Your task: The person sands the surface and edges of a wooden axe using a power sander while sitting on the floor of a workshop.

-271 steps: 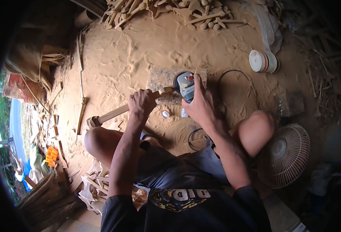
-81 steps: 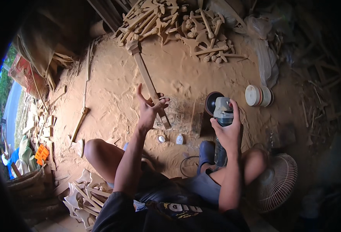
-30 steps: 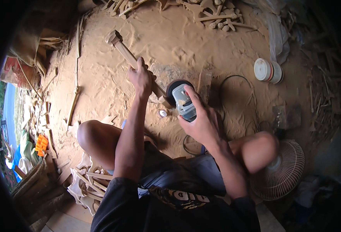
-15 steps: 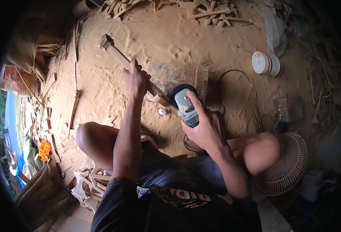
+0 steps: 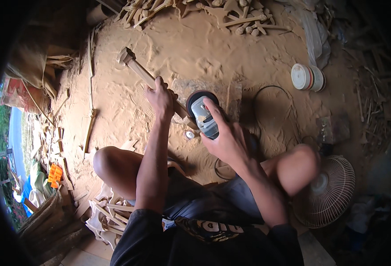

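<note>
Head view: brown sawdust, ridged and scuffed, blankets the workshop floor, and a seated person's bent knees frame the near part of it. A low, worn slab lies between the two hands and beyond them. The left hand has its fingers wrapped around a wooden leg, which slants from its blocky upper-left end down to the slab's near edge. The right hand's fingers curl around a disc sander, index finger stretched along its housing. The sander's dark disc meets or overlaps the leg's lower end; actual contact cannot be told.

A small white bottle sits just nearer the person. Shaped wooden pieces heap at the far side, near a plastic sheet. Rightward, a white bucket lies on its side, a black cable loops over the dust, and a round-caged fan stands beside the knee. Leftward, the room opens onto daylight and greenery.
</note>
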`<state>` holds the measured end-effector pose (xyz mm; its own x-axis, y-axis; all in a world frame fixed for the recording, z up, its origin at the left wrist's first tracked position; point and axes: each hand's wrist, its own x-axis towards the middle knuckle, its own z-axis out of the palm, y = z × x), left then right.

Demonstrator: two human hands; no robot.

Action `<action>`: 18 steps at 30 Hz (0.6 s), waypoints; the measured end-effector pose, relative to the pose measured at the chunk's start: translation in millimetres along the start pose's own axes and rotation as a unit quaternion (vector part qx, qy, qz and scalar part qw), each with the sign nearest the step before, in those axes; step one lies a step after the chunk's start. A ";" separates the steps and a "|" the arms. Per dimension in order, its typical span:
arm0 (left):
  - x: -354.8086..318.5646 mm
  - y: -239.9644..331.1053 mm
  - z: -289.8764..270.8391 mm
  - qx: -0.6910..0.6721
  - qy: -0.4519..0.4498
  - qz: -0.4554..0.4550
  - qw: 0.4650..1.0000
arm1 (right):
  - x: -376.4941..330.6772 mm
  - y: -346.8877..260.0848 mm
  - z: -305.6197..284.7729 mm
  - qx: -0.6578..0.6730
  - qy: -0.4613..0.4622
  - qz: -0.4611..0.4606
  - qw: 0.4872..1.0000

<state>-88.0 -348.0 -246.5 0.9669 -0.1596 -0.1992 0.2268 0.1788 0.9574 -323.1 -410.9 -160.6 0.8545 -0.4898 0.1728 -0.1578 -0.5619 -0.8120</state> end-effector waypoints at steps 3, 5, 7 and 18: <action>4.1 -2.3 -1.7 -0.020 0.004 -0.001 1.000 | 3.7 -5.8 -3.5 -0.016 -0.045 0.062 0.997; 4.5 -3.9 -3.3 -0.017 0.014 -0.005 1.000 | -6.9 -5.0 -6.9 -0.032 -0.043 0.056 0.997; 7.7 -4.0 -5.2 -0.023 0.013 -0.012 1.000 | -19.4 3.6 -8.3 -0.040 -0.038 0.057 0.997; 4.9 -3.0 0.3 0.002 0.026 0.014 1.000 | -59.1 5.9 -37.4 -0.079 0.008 0.115 0.990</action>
<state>-84.0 -349.6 -250.2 0.9776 -0.1043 -0.1826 0.1991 0.1793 0.9635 -393.0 -410.2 -154.7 0.7795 -0.6264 0.0028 -0.4238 -0.5306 -0.7340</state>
